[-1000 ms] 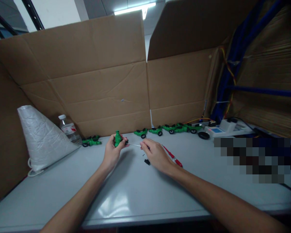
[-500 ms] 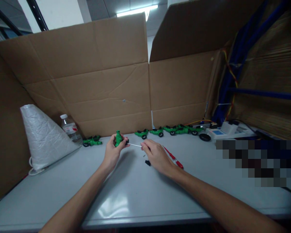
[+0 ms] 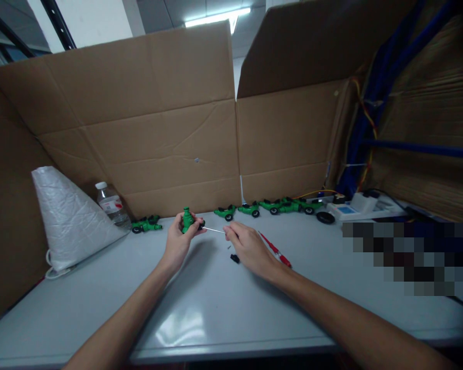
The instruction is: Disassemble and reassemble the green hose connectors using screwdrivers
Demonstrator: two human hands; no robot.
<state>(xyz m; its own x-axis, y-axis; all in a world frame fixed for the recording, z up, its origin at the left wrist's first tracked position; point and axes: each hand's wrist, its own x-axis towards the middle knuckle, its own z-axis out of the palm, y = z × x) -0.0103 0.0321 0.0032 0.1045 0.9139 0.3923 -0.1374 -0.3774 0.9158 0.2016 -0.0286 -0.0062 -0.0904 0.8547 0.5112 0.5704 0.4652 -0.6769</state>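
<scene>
My left hand (image 3: 178, 240) is closed round a green toy part (image 3: 187, 220) with a small black piece at its right side. My right hand (image 3: 249, 244) grips a screwdriver, its handle hidden in the fingers. The thin metal shaft (image 3: 215, 230) points left and its tip meets the black piece. Below the right fingers, a small black part (image 3: 235, 258) and a tiny screw (image 3: 229, 247) lie on the grey table (image 3: 216, 318). A red screwdriver (image 3: 278, 253) rests just right of my right hand.
Green toy vehicles (image 3: 225, 212) stand along the cardboard wall (image 3: 170, 128), with another (image 3: 146, 224) at left. A bottle (image 3: 111, 204) and a silvery wrapped cone (image 3: 71, 221) are on the left. On the right are a black ring (image 3: 326, 218) and a power strip (image 3: 370, 207).
</scene>
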